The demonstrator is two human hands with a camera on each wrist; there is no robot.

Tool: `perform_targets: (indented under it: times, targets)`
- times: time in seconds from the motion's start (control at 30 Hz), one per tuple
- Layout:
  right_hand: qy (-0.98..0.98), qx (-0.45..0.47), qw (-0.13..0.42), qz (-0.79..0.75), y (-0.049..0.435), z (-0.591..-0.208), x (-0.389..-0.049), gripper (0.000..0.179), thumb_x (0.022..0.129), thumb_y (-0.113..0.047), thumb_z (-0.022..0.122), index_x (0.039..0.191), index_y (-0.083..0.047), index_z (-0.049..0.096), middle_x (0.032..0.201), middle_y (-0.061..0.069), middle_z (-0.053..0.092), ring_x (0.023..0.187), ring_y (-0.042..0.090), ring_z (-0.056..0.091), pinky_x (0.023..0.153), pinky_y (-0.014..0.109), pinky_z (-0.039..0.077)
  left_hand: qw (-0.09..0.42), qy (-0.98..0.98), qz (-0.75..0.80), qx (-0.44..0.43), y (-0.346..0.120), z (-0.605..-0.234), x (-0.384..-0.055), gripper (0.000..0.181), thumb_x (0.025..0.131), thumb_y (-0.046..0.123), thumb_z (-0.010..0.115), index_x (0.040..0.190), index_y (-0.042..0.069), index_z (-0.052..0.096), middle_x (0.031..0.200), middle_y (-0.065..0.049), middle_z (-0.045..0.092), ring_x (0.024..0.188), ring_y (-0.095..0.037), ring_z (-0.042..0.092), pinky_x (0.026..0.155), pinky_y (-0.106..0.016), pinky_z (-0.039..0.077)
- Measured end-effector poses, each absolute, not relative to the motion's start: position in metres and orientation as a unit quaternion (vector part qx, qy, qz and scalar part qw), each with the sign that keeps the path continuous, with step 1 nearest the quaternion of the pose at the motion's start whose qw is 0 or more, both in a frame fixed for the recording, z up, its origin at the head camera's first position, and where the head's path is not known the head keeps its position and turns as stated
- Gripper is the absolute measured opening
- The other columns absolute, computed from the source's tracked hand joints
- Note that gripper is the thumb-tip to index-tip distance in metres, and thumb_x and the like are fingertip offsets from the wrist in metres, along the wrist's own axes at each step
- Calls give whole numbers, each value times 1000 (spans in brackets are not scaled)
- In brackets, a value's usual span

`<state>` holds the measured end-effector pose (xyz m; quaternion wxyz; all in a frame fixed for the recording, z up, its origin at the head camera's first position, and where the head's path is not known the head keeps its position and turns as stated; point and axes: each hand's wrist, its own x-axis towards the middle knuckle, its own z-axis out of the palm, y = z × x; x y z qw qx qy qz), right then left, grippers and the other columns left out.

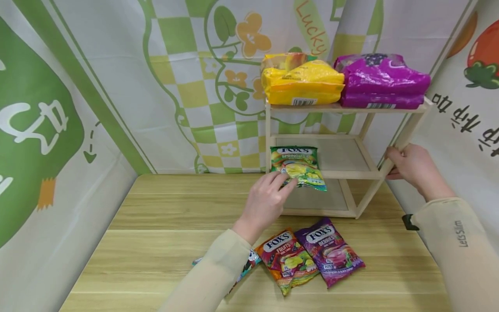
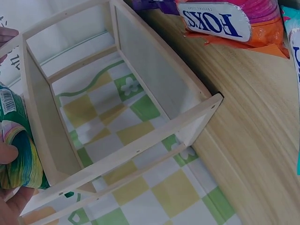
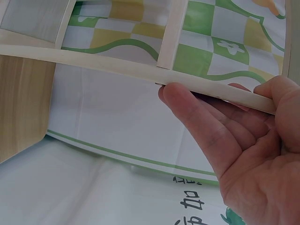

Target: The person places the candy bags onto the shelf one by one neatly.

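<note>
I've got the left hand pinching the green bag at the middle shelf's left front, right hand gripping the rack post. Likely shelving; next calls for easing it back.

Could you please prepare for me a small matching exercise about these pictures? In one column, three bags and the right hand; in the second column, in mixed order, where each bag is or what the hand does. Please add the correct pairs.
Things:
1. Green bag
2. Yellow bag
3. Right hand
4. Orange bag

Places and states:
A. Lying on the table
B. Gripping the side of the wooden rack
C. Held by the left hand
D. On top of the wooden rack

Right pairs: 1-C, 2-D, 3-B, 4-A
</note>
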<state>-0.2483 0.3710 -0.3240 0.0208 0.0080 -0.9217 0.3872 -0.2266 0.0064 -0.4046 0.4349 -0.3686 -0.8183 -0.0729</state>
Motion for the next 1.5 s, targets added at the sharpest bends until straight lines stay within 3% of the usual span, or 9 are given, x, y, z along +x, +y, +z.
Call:
perform_targets:
  times: [1.5]
  targets:
    - [-922, 5, 22, 386, 371, -325, -249, 57, 110, -33, 33, 123, 20, 49, 109, 42, 64, 76, 23, 75, 69, 33, 65, 417, -846, -17, -330, 15, -403, -240, 26, 92, 3, 71, 114, 15, 78, 114, -7, 74, 107, -23, 69, 98, -33, 57]
